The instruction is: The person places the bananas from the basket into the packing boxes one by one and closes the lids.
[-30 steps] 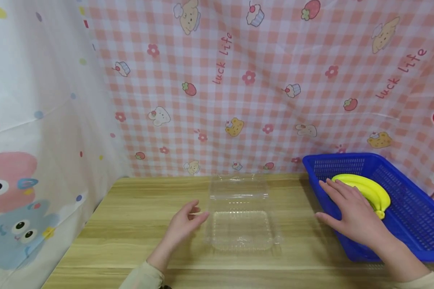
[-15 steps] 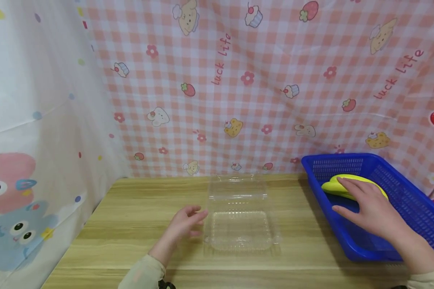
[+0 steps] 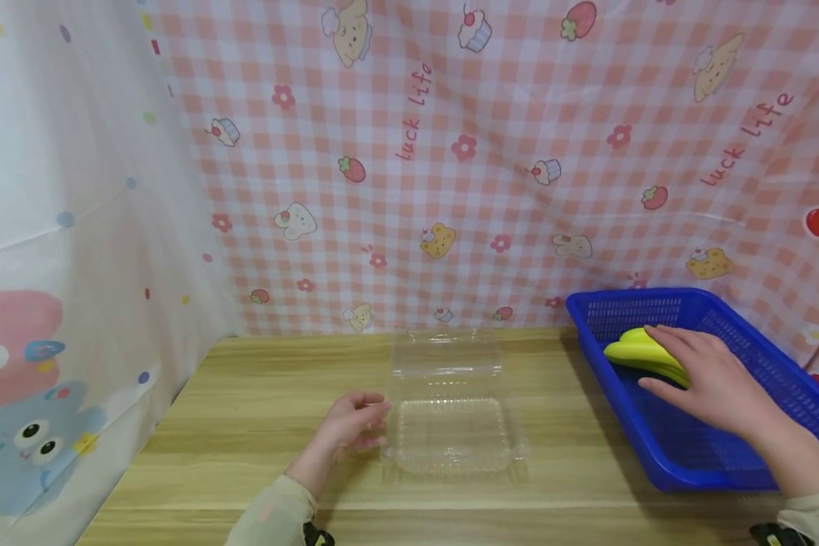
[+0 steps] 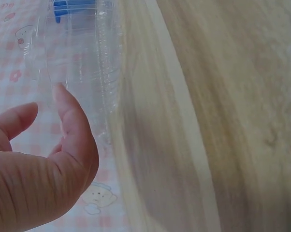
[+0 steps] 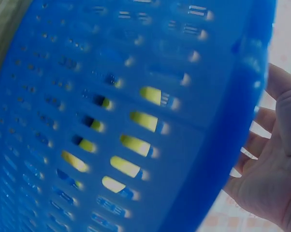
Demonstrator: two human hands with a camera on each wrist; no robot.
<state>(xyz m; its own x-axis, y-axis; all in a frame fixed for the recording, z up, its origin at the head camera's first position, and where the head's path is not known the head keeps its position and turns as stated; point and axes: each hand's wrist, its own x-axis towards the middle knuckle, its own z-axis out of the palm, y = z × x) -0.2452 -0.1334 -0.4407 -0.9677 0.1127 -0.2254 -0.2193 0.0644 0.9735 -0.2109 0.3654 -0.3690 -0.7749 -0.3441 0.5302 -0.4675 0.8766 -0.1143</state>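
Observation:
A bunch of yellow bananas (image 3: 638, 353) lies in the blue plastic basket (image 3: 655, 474) at the right of the head view. My right hand (image 3: 723, 387) is over the bunch, fingers stretched across its top and thumb apart on the near side, hiding its right part. The right wrist view has that hand (image 5: 271, 169) beyond the basket rim, with yellow showing through the slots. My left hand (image 3: 355, 421), loosely bent, has its fingertips right at the left edge of a clear plastic clamshell box (image 3: 450, 436). This box stands with its lid (image 3: 447, 355) folded back.
The wooden table (image 3: 246, 425) ends at a pink checked cloth (image 3: 382, 189) hanging behind it. On the left hangs a white patterned curtain (image 3: 102, 288). The basket's walls rise around the bananas.
My right hand has shifted rightward over the bananas, uncovering their left tips while the stem end became hidden. My left hand has lowered slightly beside the box. The view has drifted a little.

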